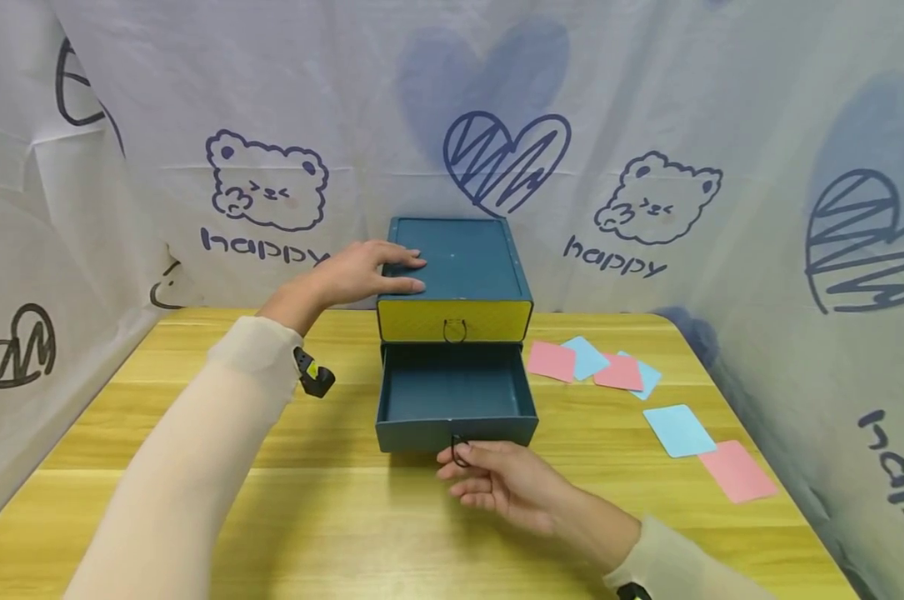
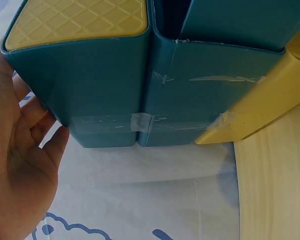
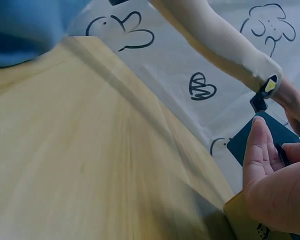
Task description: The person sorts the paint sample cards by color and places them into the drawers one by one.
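A stacked drawer box (image 1: 455, 258) stands near the back edge of the table, its top drawer with a yellow front (image 1: 414, 320) closed. Below that, a dark teal drawer (image 1: 452, 392) is pulled out, and its bare inside shows. My right hand (image 1: 507, 487) pinches the black loop handle (image 1: 459, 451) on this drawer's front between thumb and fingers. On the left part of the box's top rests my left hand (image 1: 372, 271), fingers extended. The left wrist view shows that hand (image 2: 22, 145) against the box's teal side (image 2: 95, 85).
Pink cards (image 1: 738, 472) and light blue cards (image 1: 680, 430) lie on the table's right side, some overlapping. Clear tape (image 2: 140, 122) joins the stacked units; the lowest is yellow (image 2: 255, 100). Printed white cloth (image 1: 369, 100) hangs around the wooden table (image 1: 332, 500).
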A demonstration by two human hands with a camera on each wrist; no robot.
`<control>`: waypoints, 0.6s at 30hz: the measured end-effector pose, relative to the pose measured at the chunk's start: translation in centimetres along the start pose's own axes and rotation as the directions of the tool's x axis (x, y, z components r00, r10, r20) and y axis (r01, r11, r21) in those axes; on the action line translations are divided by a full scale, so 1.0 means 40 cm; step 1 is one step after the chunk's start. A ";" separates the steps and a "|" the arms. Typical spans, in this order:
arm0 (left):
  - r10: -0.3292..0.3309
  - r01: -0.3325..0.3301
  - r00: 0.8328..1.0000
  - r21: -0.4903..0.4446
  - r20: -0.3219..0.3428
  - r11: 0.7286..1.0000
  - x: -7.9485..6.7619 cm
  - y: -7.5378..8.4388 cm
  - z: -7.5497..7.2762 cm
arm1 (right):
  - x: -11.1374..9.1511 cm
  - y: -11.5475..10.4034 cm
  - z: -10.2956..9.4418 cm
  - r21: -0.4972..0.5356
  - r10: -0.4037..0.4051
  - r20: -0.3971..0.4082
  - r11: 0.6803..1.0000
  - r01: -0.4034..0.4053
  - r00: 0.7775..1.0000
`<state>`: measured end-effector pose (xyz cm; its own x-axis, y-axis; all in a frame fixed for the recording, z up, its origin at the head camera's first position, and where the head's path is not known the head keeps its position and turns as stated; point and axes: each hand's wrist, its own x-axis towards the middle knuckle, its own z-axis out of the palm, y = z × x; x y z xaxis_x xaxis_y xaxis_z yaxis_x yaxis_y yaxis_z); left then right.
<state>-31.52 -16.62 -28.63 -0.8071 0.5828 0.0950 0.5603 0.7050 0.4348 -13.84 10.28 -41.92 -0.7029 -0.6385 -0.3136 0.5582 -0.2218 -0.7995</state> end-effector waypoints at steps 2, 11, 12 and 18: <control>0.001 -0.001 1.000 0.003 0.001 1.000 0.001 0.000 -0.001 | -0.006 0.003 -0.001 -0.015 0.010 0.009 1.000 -0.010 1.000; 0.007 -0.007 1.000 0.003 0.007 1.000 0.004 -0.005 -0.001 | -0.027 0.014 -0.031 -0.195 0.045 -0.009 0.980 -0.046 0.999; 0.005 -0.005 1.000 0.004 0.008 1.000 0.004 -0.005 -0.001 | -0.031 0.015 -0.039 -0.203 0.045 -0.015 0.978 -0.047 0.999; 0.004 -0.004 1.000 -0.004 0.006 1.000 0.004 -0.006 -0.003 | -0.060 0.008 -0.097 -0.216 0.024 -0.041 0.976 -0.033 0.999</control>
<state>-31.80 -16.74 -28.62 -0.8037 0.5880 0.0918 0.5629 0.7011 0.4378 -13.69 14.59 -43.42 -0.7064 -0.6132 -0.3535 0.4726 -0.0369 -0.8805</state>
